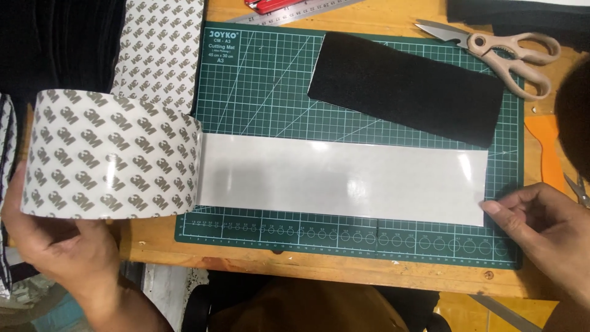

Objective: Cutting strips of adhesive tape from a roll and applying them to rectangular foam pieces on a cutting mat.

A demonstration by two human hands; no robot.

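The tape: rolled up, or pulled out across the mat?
Pulled out: a white strip lies flat across the green mat, from the roll to the right hand.
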